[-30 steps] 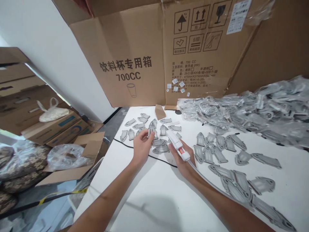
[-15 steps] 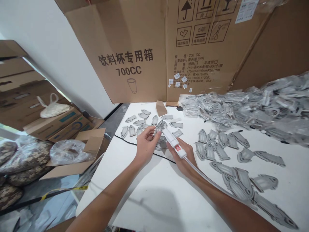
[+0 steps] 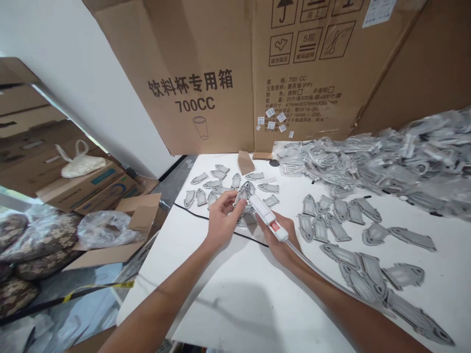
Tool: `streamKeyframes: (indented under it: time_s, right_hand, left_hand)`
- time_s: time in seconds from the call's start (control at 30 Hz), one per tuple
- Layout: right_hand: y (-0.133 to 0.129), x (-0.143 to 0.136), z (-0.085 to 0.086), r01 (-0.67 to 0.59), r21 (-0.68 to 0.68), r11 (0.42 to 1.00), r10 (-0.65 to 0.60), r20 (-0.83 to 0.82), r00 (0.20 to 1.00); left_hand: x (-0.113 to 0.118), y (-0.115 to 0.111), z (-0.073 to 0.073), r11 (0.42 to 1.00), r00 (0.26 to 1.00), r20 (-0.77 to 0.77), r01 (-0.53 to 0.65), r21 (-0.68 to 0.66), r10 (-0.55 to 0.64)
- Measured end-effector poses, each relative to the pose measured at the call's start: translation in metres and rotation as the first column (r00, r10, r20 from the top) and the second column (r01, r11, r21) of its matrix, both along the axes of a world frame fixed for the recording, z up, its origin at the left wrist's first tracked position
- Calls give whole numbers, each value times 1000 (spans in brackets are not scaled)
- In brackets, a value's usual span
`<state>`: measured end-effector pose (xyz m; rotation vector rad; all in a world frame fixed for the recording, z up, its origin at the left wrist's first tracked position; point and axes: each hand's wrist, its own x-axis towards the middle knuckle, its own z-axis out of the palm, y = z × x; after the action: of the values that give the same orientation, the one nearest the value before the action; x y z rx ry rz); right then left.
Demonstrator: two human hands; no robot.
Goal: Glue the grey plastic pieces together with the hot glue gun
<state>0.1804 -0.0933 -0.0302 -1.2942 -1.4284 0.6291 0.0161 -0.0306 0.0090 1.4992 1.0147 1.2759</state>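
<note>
My left hand [image 3: 225, 215] pinches a small grey boat-shaped plastic piece [image 3: 243, 195] between thumb and fingers, its pointed end up. In my right hand [image 3: 279, 235] is a white corded handheld tool [image 3: 263, 208] with a red switch-like part and a white cable. The tool's narrow tip meets or nearly meets the piece's right side; contact cannot be made out. Similar grey pieces [image 3: 200, 197] lie around and behind my left hand, some partly hidden by my fingers. More grey pieces [image 3: 320, 228] are spread to the right of my right hand.
A heap of plastic-bagged grey parts [image 3: 386, 162] covers the table's right rear. Behind the white table [image 3: 206, 299] stands a large cardboard box [image 3: 206, 54]. A black cord [image 3: 198, 214] crosses beneath my hands. Open cartons [image 3: 110, 250] stand on the floor at left.
The view has shifted slightly. Both hands keep their hold, and the tool sits almost unchanged against or near the grey piece.
</note>
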Motion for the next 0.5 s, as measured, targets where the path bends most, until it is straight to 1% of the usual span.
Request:
streamKeyframes:
  time_s: [0.2, 0.3, 0.5]
  right_hand:
    - [1, 0, -5, 58, -43, 997, -60, -30, 998]
    - [0, 0, -5, 68, -58, 996, -69, -24, 997]
    - [0, 0, -2, 103, -77, 992, -105, -16, 994]
  left_hand:
    - [2, -2, 4, 1000, 999, 36, 5, -3, -4]
    - [3, -3, 5, 1000, 999, 36, 8, 2, -8]
    - [3, -2, 1, 1000, 999, 38, 12, 4, -12]
